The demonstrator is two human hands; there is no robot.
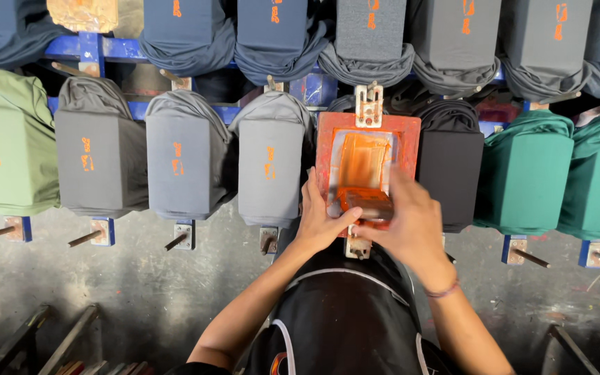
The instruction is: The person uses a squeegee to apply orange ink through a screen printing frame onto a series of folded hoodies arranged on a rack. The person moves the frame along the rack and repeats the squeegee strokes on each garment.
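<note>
A small red-framed printing screen (328, 139) with orange ink lies flat on a garment pallet in the middle of the row. Both my hands grip a squeegee (364, 201) coated in orange ink at the near end of the screen. My left hand (319, 219) holds its left end, thumb across the handle. My right hand (411, 226) covers its right end and is slightly blurred. A thin band circles my right wrist.
Garments stretched on pallets run in two rows: light green (5, 139) at the left, several grey ones (98, 156) with small orange prints, a black one (451, 177), then teal ones (522, 173). Blue metal rails (119, 48) carry them. Stained concrete floor (140, 292) lies below.
</note>
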